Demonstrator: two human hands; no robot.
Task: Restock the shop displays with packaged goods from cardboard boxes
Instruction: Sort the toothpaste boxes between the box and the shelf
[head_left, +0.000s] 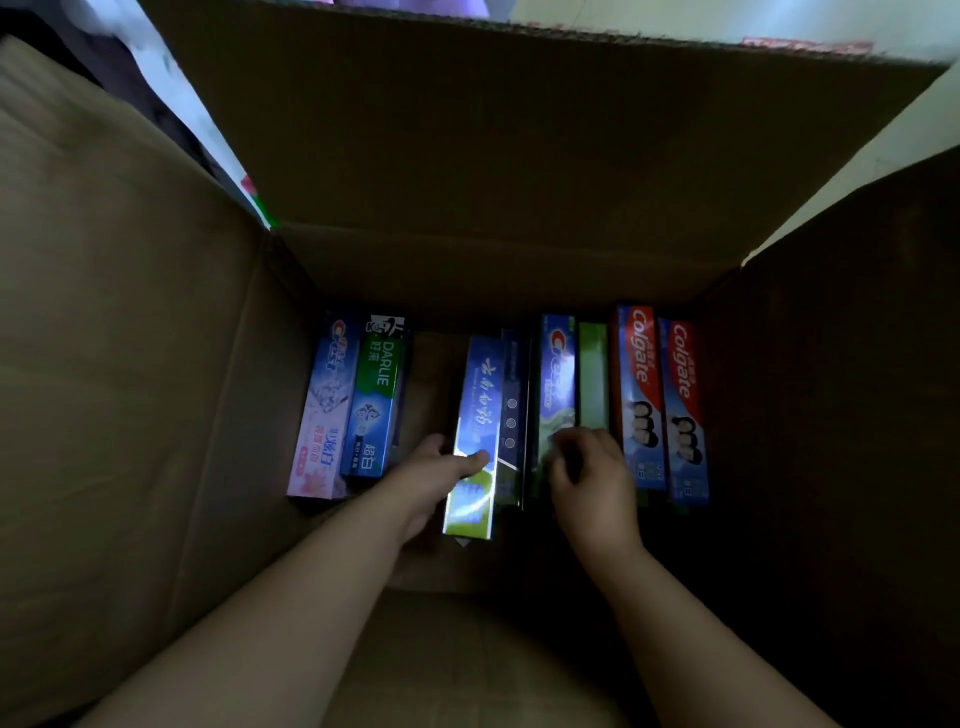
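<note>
1. Down at the bottom of the open cardboard box (156, 415), toothpaste cartons lie side by side in a row.
2. Left hand (434, 480) grips the blue carton (475, 431), thumb over its face and fingers curled round its left edge; that carton's near end sticks out past its neighbours.
3. Just right of it lies a dark carton (511, 415), touching it.
4. Right hand (589, 478) rests on the near end of the Crest carton (558, 374), fingers curled over it; whether they truly pinch it I cannot tell.
5. A green carton (593, 374) lies just beside that Crest, its near end under the right hand.
6. Two Colgate cartons (641, 395) lie to the right of the right hand, close against it.
7. Off to the left, apart from the left hand, sit a pink Crest carton (324, 415) and a Darlie carton (375, 405), touching each other.
8. Bare cardboard floor shows between the Darlie and the blue carton.
</note>
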